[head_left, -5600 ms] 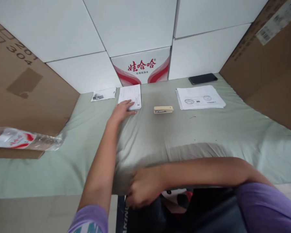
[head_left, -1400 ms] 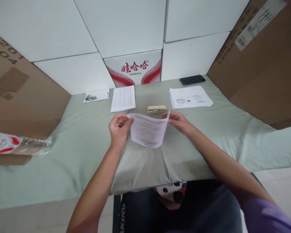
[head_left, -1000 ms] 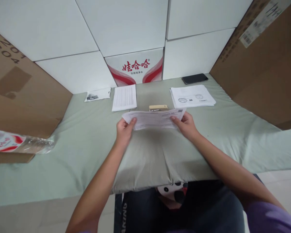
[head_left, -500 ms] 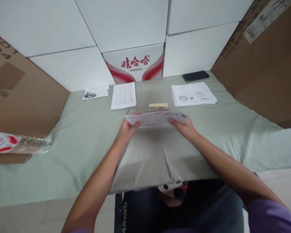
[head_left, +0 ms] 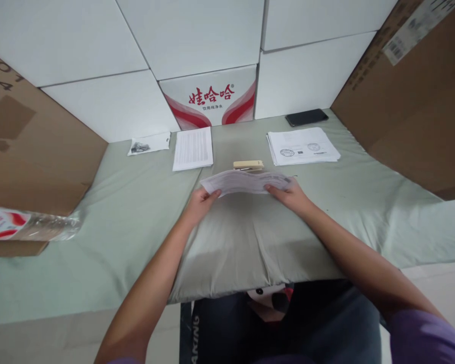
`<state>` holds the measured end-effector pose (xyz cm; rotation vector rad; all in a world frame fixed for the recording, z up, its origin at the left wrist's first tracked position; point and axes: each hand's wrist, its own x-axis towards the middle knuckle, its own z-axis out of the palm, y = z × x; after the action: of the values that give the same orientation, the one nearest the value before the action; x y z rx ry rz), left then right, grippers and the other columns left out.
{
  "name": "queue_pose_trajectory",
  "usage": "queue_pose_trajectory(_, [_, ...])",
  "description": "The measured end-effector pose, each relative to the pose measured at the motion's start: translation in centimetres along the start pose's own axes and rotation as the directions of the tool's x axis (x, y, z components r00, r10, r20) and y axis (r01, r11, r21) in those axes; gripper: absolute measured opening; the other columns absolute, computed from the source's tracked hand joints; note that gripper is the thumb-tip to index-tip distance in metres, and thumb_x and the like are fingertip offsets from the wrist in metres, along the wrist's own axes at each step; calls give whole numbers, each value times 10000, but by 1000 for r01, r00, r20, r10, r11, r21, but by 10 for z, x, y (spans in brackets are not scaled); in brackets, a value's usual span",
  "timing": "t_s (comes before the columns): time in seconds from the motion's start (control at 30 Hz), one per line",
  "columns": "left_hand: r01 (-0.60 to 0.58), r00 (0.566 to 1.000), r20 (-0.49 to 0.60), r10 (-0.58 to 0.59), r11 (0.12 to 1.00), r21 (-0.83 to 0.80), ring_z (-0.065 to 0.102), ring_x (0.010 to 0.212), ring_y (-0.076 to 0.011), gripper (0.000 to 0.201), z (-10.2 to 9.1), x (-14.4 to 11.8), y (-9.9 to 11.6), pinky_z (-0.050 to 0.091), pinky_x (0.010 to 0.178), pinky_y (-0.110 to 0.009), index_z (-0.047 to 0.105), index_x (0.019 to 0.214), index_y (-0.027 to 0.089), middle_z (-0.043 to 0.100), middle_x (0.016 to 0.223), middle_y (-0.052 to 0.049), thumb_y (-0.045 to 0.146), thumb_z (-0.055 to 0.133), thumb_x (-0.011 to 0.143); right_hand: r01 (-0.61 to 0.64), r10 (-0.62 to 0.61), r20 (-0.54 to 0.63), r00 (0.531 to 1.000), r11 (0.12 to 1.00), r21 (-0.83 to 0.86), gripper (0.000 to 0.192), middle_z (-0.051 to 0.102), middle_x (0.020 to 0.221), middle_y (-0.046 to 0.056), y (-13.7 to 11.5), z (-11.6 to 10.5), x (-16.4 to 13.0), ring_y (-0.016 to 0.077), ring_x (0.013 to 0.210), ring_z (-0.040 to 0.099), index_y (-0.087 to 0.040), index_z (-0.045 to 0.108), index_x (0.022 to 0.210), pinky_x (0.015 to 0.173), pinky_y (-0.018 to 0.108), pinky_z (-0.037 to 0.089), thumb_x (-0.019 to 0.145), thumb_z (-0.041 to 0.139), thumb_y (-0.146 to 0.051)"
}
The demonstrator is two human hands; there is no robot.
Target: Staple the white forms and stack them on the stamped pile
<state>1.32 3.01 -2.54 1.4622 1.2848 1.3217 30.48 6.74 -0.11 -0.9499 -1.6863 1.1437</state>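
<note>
Printed paper sheets [head_left: 244, 183] are held up above the cloth, slightly bowed across the middle; how many there are I cannot tell. My left hand [head_left: 202, 199] pinches their left end, thumb on the near face. At the right end my right hand [head_left: 288, 193] grips them, with the thumb in front and the other fingers mostly behind. Just beyond the sheets lies a cream stapler [head_left: 248, 164], its lower part partly covered by the paper. A stack of printed pages [head_left: 193, 149] rests to the far left, and another stack with round stamps [head_left: 303, 146] to the far right.
Green cloth [head_left: 129, 217] covers the surface. A black phone [head_left: 306, 117] and a small white packet [head_left: 149, 144] lie near the back. White boxes [head_left: 208, 101] stand behind. Brown cartons [head_left: 413, 111] flank both sides, and a plastic-wrapped bottle [head_left: 53, 226] lies at left.
The sheets now bow more in the middle, and their left end has shifted slightly right. My left fingers have closed in behind the paper. Both hands keep hold.
</note>
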Motion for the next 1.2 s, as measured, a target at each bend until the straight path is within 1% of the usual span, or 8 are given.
queue_pose_trajectory(0.3, [-38, 996, 86, 31, 996, 77, 709, 1070, -276, 330, -5, -2, 3, 531, 1030, -460, 789, 998, 204, 780, 1017, -108, 486, 697, 852, 63, -60, 28, 998, 991, -119, 348, 763, 915, 51, 4, -4, 1, 273, 957, 733, -222, 780, 998, 927, 448, 598, 908, 650, -533])
queue_pose_trajectory(0.43, [-83, 996, 8, 83, 963, 256, 668, 1121, -264, 406, -13, 3, -1, 496, 1048, -443, 741, 1168, 232, 735, 1182, -105, 444, 724, 822, 334, -302, 185, 935, 927, -173, 292, 765, 1075, 63, 2, -8, 0, 241, 1047, 726, -228, 766, 1095, 968, 381, 575, 974, 593, -429])
queue_pose_trajectory(0.6, [371, 926, -90, -365, 927, 55, 699, 1000, -331, 687, -28, 8, 8, 552, 838, -433, 742, 1118, 181, 772, 973, -144, 766, 507, 848, 681, -548, 456, 701, 703, -203, 374, 678, 1324, 101, 3, 0, 1, 254, 1313, 593, -231, 664, 1324, 1090, 450, 490, 958, 645, -303])
queue_pose_trajectory(0.67, [526, 851, 46, -524, 848, -73, 722, 934, -363, 862, -34, 6, 17, 555, 759, -436, 773, 1016, 152, 774, 882, -171, 877, 346, 829, 705, -511, 525, 680, 653, -278, 373, 671, 1335, 105, 2, 6, -1, 265, 1350, 559, -225, 652, 1339, 1085, 469, 481, 974, 619, -294])
queue_pose_trajectory(0.8, [591, 798, 143, -585, 806, -1, 741, 821, -325, 591, -40, 0, 27, 547, 730, -389, 791, 952, 141, 784, 845, -139, 676, 757, 702, 708, -405, 622, 670, 601, -371, 342, 651, 1365, 107, -4, 16, -7, 288, 1356, 538, -229, 660, 1319, 1097, 511, 436, 993, 571, -283])
queue_pose_trajectory(0.9, [526, 842, 133, -523, 850, 14, 736, 785, -288, 553, -40, 0, 24, 546, 723, -373, 783, 999, 130, 790, 861, -123, 582, 818, 682, 608, -345, 533, 773, 642, -467, 459, 534, 1502, 111, 0, 19, -8, 324, 1455, 404, -244, 582, 1415, 1158, 578, 338, 961, 536, -206])
queue_pose_trajectory(1.03, [393, 920, 22, -392, 918, -58, 733, 793, -274, 615, -39, 3, 18, 552, 730, -363, 766, 1051, 108, 792, 902, -120, 620, 785, 711, 170, -147, 89, 985, 921, -350, 569, 472, 1541, 144, 11, 15, 0, 308, 1407, 460, -226, 467, 1495, 1112, 540, 413, 926, 480, -231])
queue_pose_trajectory(1.2, [362, 932, 55, -359, 930, -67, 727, 780, -261, 612, -37, 2, 22, 556, 736, -360, 760, 1058, 106, 787, 901, -116, 620, 777, 727, -369, 345, 147, 927, 909, 193, 545, 733, 1073, 130, 5, 5, 7, 258, 970, 700, -159, 643, 1258, 811, 373, 550, 967, 412, -558])
